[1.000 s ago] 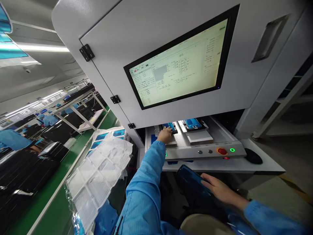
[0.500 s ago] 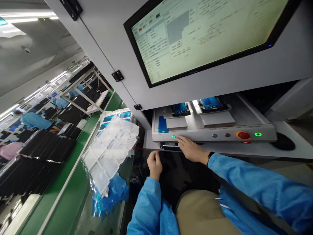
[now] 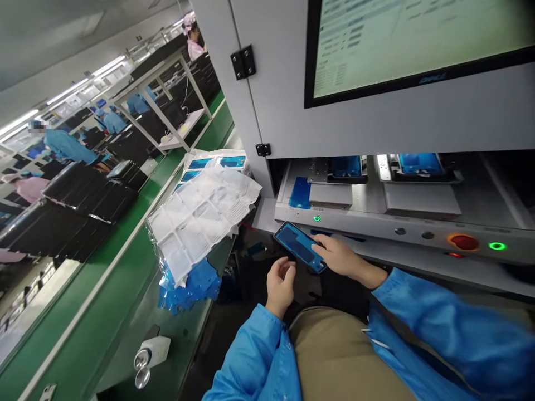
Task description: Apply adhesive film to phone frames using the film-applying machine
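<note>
My right hand (image 3: pixel 336 255) grips a phone panel (image 3: pixel 298 245) by its right end. The panel is flat, dark-edged and covered with blue film, and it is tilted in front of the machine's front bar. Just below its left part is my left hand (image 3: pixel 281 284), fingers loosely curled and thumb apart, with nothing visible in it. Whether its fingertips touch the panel I cannot tell. Beyond the hands, one film-covered phone part (image 3: pixel 346 166) and another phone part (image 3: pixel 420 163) sit in the machine's fixtures.
The machine's front bar (image 3: pixel 359 224) carries lit buttons and a red knob (image 3: pixel 463 241). A monitor (image 3: pixel 418 50) is above. At left, white plastic trays (image 3: pixel 204 209) lie over blue film scraps (image 3: pixel 190 287) on a green bench (image 3: pixel 137 312). People work farther back.
My right hand has left the bar's green-lit button and now holds the phone panel. The left hand's fingers have loosened. The view has shifted, bringing a white object on the bench into sight.
</note>
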Tool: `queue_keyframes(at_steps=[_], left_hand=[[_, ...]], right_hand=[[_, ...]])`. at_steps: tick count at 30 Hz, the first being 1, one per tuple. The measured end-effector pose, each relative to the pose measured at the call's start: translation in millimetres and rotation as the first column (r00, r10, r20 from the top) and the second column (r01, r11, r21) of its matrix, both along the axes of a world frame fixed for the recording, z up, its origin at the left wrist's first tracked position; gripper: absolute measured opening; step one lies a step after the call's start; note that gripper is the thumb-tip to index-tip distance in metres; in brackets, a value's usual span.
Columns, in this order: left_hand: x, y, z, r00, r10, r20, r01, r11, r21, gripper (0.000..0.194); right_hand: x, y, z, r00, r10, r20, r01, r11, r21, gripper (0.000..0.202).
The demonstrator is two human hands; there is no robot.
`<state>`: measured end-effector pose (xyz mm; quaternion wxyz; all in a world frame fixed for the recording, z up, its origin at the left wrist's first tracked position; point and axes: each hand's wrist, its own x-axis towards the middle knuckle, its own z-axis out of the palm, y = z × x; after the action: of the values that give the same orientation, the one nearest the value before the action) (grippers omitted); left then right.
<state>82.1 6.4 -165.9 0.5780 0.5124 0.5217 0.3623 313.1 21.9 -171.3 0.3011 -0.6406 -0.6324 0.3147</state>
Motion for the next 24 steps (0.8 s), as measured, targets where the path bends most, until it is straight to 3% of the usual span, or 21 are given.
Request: queue_keyframes(at_steps=[2,5,7,9,10,12,14,15,18,24], left_hand=[[16,1,18.2,0.980,0.014,0.197,-0.004,0.999,-0.052,0.055],[30,1,48.4,0.964,0.033,0.266,-0.023,0.999,-0.040,0.049],[32,1,63.8,0.959,0.030,0.281,-0.012,0.998,-0.063,0.048],[31,2,73.0,0.946,0.026,0.324,0.015,0.992,-0.122,0.049],[31,3,75.5,0.938,0.033,0.344,0.021,0.988,-0.151,0.049],[30,5,77.9,0.929,0.048,0.368,0.029,0.979,-0.201,0.045],[30,6,78.6,0.927,0.055,0.371,0.036,0.972,-0.232,0.038],[30,6,78.7,0.929,0.056,0.366,0.036,0.970,-0.241,0.036],[30,5,78.3,0.938,0.055,0.341,0.032,0.969,-0.244,0.032],[24,4,72.9,0.942,0.034,0.334,0.056,0.965,-0.256,0.034]], right_hand=[[-16,-19,14.9,0.981,0.004,-0.193,-0.013,0.999,-0.047,0.034],[-31,-47,37.1,0.891,-0.046,-0.451,-0.008,0.993,-0.118,0.036],[-29,-60,53.2,0.884,-0.106,-0.455,0.082,0.994,-0.072,0.036],[-19,-65,71.9,0.933,-0.109,-0.344,0.154,0.983,0.104,0.032],[-13,-66,81.8,0.964,-0.042,-0.264,0.102,0.971,0.218,0.029],[-2,-63,100.3,0.968,0.237,-0.087,-0.189,0.910,0.370,0.021],[4,-58,113.4,0.851,0.524,0.029,-0.494,0.781,0.383,0.018],[5,-56,116.9,0.792,0.607,0.064,-0.586,0.726,0.360,0.017],[1,-52,117.0,0.711,0.687,0.151,-0.695,0.652,0.304,0.011],[-4,-46,110.0,0.655,0.713,0.252,-0.754,0.589,0.291,0.012]])
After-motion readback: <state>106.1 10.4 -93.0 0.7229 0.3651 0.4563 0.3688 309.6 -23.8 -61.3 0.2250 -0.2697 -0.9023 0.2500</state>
